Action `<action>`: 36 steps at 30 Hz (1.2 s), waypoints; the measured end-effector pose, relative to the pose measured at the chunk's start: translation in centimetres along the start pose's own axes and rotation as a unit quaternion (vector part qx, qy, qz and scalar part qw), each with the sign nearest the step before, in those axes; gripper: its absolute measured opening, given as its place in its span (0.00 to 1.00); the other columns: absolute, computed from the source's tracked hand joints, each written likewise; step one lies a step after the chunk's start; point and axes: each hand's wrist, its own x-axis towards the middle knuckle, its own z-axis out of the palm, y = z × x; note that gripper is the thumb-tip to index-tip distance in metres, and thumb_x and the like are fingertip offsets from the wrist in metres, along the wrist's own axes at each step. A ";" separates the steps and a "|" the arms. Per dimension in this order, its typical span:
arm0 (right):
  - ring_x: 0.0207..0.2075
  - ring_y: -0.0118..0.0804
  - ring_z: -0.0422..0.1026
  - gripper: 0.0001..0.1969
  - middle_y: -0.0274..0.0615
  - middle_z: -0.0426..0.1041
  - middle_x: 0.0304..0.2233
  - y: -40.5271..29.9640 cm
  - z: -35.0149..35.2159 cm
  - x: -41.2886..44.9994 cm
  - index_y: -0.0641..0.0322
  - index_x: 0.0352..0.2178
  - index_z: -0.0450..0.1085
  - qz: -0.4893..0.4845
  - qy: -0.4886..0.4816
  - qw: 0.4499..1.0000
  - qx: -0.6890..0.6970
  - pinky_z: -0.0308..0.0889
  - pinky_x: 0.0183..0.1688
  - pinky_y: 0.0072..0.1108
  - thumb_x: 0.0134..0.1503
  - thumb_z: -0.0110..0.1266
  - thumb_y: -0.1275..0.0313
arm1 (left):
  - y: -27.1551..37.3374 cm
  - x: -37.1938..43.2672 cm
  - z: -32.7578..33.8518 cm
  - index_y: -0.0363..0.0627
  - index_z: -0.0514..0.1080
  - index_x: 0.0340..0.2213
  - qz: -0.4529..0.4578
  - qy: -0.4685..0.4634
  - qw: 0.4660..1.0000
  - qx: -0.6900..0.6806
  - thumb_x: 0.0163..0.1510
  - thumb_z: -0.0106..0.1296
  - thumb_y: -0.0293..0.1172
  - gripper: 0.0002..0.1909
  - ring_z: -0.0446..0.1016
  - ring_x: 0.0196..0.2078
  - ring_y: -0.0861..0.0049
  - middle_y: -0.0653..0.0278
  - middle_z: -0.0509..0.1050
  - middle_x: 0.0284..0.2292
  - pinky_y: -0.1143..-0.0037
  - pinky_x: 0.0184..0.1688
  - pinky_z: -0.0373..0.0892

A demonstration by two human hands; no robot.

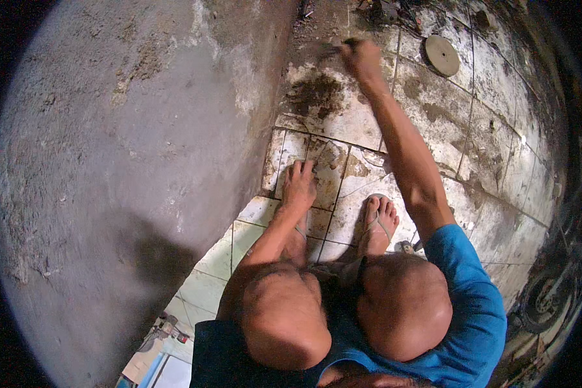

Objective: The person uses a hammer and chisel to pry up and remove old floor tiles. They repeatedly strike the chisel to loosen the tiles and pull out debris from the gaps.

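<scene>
My right hand (363, 60) reaches far forward, closed around the dark handle of a hand tool (324, 47). Blur hides the tool's exact kind; its flat-looking end points left toward the wall's foot, low over dirt-covered floor tiles (337, 128). A dark wet-looking patch of dirt (317, 92) lies just nearer to me than the tool. My left hand (299, 186) hangs over the front of my left foot, fingers pointing down at the stained tiles. Whether those fingers grip anything is hidden. My right foot, in a flip-flop (379, 223), stands on the tiles.
A rough cement wall (126, 131) rises along the left. At the upper right a round disc with a centre hole (442, 56) lies on the floor, near dark clutter (385, 10). A wheel (543, 300) stands at the right edge. Several items (162, 334) lie at the lower left.
</scene>
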 end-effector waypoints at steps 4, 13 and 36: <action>0.31 0.55 0.82 0.14 0.54 0.82 0.29 -1.8 -6.8 1.0 0.58 0.38 0.82 0.028 -0.018 0.992 -0.119 0.76 0.36 0.39 0.57 0.63 0.61 | -0.6 -1.2 -1.2 0.41 0.63 0.58 0.005 0.015 1.000 0.003 0.48 0.57 0.19 0.34 0.64 0.56 0.38 0.42 0.63 0.55 0.49 0.63 0.59; 0.29 0.57 0.81 0.15 0.51 0.82 0.29 2.3 2.9 4.4 0.54 0.41 0.82 -0.036 -0.018 0.994 -0.105 0.76 0.38 0.39 0.60 0.61 0.57 | 0.8 0.5 0.2 0.38 0.60 0.62 0.021 -0.027 0.998 0.049 0.46 0.57 0.18 0.40 0.61 0.61 0.34 0.38 0.60 0.59 0.49 0.66 0.59; 0.35 0.65 0.79 0.20 0.62 0.79 0.29 12.9 -12.6 2.4 0.67 0.37 0.78 0.028 -0.043 0.972 -0.230 0.75 0.40 0.45 0.59 0.61 0.56 | 0.8 0.8 -0.9 0.50 0.65 0.57 0.043 0.012 0.999 -0.012 0.49 0.59 0.17 0.33 0.66 0.53 0.45 0.49 0.66 0.49 0.52 0.54 0.64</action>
